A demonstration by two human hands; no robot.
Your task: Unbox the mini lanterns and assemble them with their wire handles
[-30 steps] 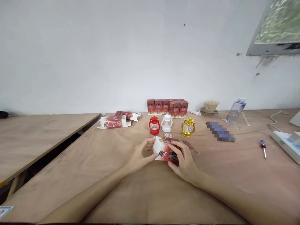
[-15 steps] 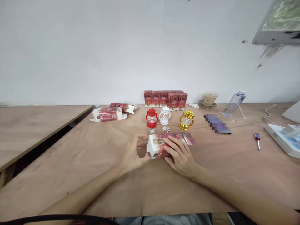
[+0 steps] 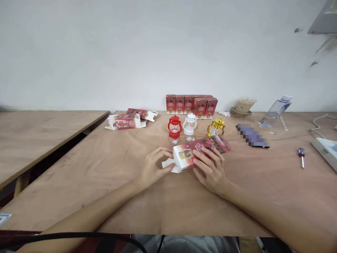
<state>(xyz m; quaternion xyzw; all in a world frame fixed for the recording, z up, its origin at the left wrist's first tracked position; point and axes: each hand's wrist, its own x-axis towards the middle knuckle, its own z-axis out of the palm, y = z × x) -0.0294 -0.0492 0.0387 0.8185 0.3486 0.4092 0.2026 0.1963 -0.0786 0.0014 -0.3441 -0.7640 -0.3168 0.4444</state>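
Both my hands work on a small red and white carton [image 3: 185,156] lying on its side in the middle of the wooden table [image 3: 168,203]. My right hand [image 3: 210,169] is wrapped over the carton's top and right part. My left hand [image 3: 154,168] pinches the white flaps at the carton's open left end. A flattened red carton [image 3: 219,143] lies just behind my right hand. Beyond them stand three toy lanterns: red [image 3: 174,127], white [image 3: 190,124] and gold [image 3: 216,128].
A row of closed red boxes [image 3: 191,104] lines the wall. Opened cartons [image 3: 129,120] lie back left. A blurred dark object [image 3: 252,136], a bottle [image 3: 276,109], a beige dish [image 3: 243,106], a screwdriver [image 3: 301,156] and a white box [image 3: 326,150] are on the right. A second table [image 3: 39,137] stands left.
The carton has tilted, its right end now lifted toward the flat carton, and its left flaps have come open under my left fingers. The camera view shifted slightly downward.
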